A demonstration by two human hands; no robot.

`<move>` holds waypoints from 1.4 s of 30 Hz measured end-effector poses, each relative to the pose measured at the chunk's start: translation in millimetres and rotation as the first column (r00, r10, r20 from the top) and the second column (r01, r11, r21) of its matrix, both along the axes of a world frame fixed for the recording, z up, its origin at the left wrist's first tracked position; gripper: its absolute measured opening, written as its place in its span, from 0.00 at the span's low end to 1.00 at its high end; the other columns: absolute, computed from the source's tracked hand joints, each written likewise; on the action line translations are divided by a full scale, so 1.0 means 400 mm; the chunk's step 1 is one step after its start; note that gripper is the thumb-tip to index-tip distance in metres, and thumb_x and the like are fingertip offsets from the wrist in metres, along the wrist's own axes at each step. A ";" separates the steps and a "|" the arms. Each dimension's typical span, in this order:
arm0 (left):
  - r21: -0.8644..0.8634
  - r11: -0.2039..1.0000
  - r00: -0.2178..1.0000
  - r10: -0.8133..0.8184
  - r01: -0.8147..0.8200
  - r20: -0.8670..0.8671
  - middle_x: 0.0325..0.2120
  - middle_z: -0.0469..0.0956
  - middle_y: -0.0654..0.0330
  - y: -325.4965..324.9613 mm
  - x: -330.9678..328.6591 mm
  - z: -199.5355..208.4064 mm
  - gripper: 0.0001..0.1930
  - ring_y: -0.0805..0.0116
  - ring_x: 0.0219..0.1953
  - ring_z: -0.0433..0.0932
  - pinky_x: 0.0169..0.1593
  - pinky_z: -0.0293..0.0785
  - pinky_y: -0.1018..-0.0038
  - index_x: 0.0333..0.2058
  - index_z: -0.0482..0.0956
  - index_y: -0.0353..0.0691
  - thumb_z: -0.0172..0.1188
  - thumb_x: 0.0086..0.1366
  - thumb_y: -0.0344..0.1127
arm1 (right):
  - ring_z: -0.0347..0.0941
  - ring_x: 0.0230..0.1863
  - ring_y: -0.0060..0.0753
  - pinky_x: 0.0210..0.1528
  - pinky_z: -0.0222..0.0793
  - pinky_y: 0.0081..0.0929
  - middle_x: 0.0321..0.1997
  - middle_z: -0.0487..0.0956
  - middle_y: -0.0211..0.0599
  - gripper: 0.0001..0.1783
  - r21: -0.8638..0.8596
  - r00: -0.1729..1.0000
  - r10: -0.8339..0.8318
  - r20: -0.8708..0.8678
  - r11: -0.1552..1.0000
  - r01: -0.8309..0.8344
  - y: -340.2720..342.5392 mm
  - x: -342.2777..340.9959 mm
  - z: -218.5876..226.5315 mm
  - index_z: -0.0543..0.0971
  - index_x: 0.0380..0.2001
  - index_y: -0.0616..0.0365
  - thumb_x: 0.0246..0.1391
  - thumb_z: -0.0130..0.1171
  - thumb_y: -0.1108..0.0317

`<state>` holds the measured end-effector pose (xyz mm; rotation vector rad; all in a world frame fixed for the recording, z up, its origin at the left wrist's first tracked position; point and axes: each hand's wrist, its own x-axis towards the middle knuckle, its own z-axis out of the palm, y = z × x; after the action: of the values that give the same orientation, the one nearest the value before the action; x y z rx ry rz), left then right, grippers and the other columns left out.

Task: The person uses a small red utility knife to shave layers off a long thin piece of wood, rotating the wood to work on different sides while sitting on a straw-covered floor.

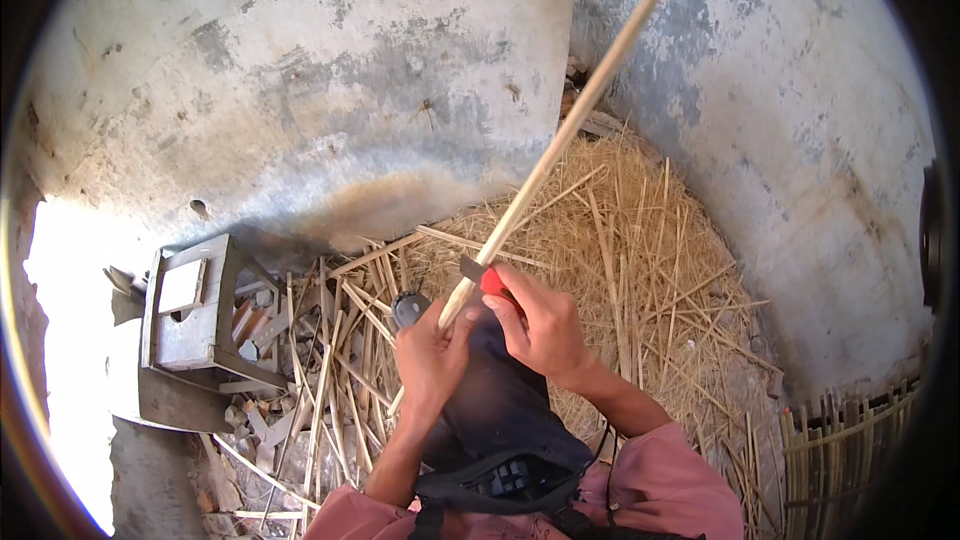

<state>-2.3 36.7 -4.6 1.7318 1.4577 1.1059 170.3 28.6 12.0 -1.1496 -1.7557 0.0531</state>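
A long, pale wooden pole slants from my left hand up and away to the upper right. My left hand grips it near its lower end, with the thumb along the wood. In my right hand is a knife with a red handle, my fingers closed round it. Its short, dark blade rests across the pole just above my left hand. The wood around the blade looks freshly shaved and lighter. My dark-trousered leg and a grey shoe show beneath my hands.
Straw-like shavings and loose strips pile up ahead and to the right. More strips and rubble lie at the left beside a worn wooden stool. A woven slat panel stands at lower right. Peeling walls meet in the corner ahead.
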 end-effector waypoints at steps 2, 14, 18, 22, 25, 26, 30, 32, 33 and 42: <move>-0.041 0.999 0.998 -0.027 0.029 0.053 0.14 0.72 0.58 0.001 -0.009 0.007 0.17 0.76 0.18 0.69 0.26 0.68 0.71 0.35 0.81 0.34 0.71 0.70 0.44 | 0.85 0.33 0.47 0.32 0.79 0.38 0.39 0.85 0.44 0.19 -0.007 0.999 0.040 -0.020 0.999 -0.040 0.010 0.010 0.000 0.79 0.59 0.59 0.69 0.62 0.63; 0.030 0.978 0.972 -0.210 0.208 0.106 0.24 0.80 0.51 -0.022 -0.027 0.056 0.17 0.71 0.24 0.76 0.30 0.72 0.69 0.45 0.77 0.32 0.66 0.74 0.43 | 0.86 0.35 0.44 0.33 0.80 0.35 0.41 0.87 0.39 0.20 -0.107 0.985 0.154 0.082 0.984 -0.145 0.013 0.025 0.005 0.82 0.52 0.58 0.65 0.67 0.56; 0.070 0.971 0.973 -0.230 0.228 0.014 0.24 0.76 0.50 -0.014 -0.045 0.047 0.17 0.58 0.25 0.76 0.32 0.71 0.64 0.44 0.76 0.32 0.55 0.80 0.44 | 0.86 0.32 0.40 0.33 0.80 0.32 0.37 0.87 0.41 0.21 -0.045 0.995 0.100 -0.021 0.994 -0.101 0.021 0.028 -0.011 0.82 0.51 0.58 0.64 0.69 0.54; 0.084 0.969 0.971 -0.237 0.233 0.035 0.23 0.73 0.54 -0.013 -0.046 0.041 0.19 0.61 0.25 0.71 0.33 0.68 0.65 0.40 0.75 0.33 0.48 0.84 0.45 | 0.85 0.28 0.35 0.31 0.79 0.30 0.32 0.86 0.41 0.21 -0.058 0.991 0.087 -0.100 0.994 -0.093 0.020 0.018 -0.003 0.82 0.50 0.59 0.63 0.71 0.55; 0.081 0.967 0.969 -0.245 0.241 0.041 0.23 0.72 0.55 -0.013 -0.045 0.042 0.18 0.63 0.24 0.70 0.33 0.67 0.66 0.41 0.74 0.33 0.47 0.84 0.43 | 0.83 0.25 0.33 0.28 0.77 0.30 0.31 0.85 0.39 0.20 -0.084 0.990 0.103 -0.097 0.990 -0.111 0.021 0.017 0.001 0.83 0.47 0.60 0.62 0.71 0.55; 0.081 0.966 0.968 -0.249 0.246 0.038 0.23 0.72 0.56 -0.014 -0.044 0.043 0.17 0.64 0.24 0.69 0.33 0.67 0.67 0.41 0.74 0.33 0.47 0.84 0.42 | 0.82 0.25 0.34 0.28 0.76 0.30 0.30 0.85 0.39 0.19 -0.093 0.990 0.120 -0.079 0.987 -0.127 0.023 0.019 0.001 0.83 0.46 0.60 0.62 0.71 0.55; -0.040 0.956 0.953 -0.286 0.291 0.100 0.23 0.76 0.50 -0.008 -0.053 0.051 0.15 0.53 0.27 0.76 0.35 0.71 0.62 0.46 0.75 0.33 0.50 0.82 0.42 | 0.80 0.22 0.34 0.25 0.73 0.30 0.29 0.84 0.38 0.19 -0.071 0.985 0.157 -0.066 0.984 -0.162 0.028 0.021 -0.010 0.84 0.42 0.61 0.63 0.70 0.54; -0.107 0.944 0.944 -0.297 0.313 0.145 0.24 0.77 0.52 -0.005 -0.059 0.060 0.14 0.60 0.27 0.76 0.35 0.71 0.64 0.47 0.75 0.33 0.53 0.81 0.41 | 0.80 0.22 0.34 0.25 0.73 0.31 0.29 0.83 0.38 0.19 -0.085 0.984 0.160 -0.072 0.982 -0.166 0.024 0.020 -0.010 0.84 0.42 0.62 0.63 0.70 0.54; -0.119 0.938 0.937 -0.302 0.325 0.177 0.25 0.78 0.54 -0.004 -0.063 0.058 0.13 0.63 0.27 0.75 0.36 0.71 0.66 0.47 0.75 0.34 0.54 0.81 0.41 | 0.80 0.22 0.34 0.25 0.73 0.31 0.29 0.83 0.38 0.20 -0.089 0.984 0.163 -0.075 0.982 -0.169 0.024 0.019 -0.008 0.84 0.42 0.62 0.63 0.70 0.54; -0.033 0.943 0.890 -0.299 0.330 0.343 0.25 0.79 0.65 -0.016 -0.053 0.069 0.12 0.81 0.30 0.70 0.33 0.67 0.77 0.46 0.78 0.35 0.66 0.74 0.37 | 0.80 0.23 0.34 0.25 0.72 0.32 0.28 0.82 0.36 0.17 -0.087 0.978 0.200 -0.051 0.975 -0.204 0.013 0.023 -0.005 0.83 0.40 0.59 0.62 0.70 0.55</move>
<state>-23.7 30.4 22.9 1.5565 0.9628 1.0750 179.5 33.9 10.0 -1.0237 -1.8433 0.2818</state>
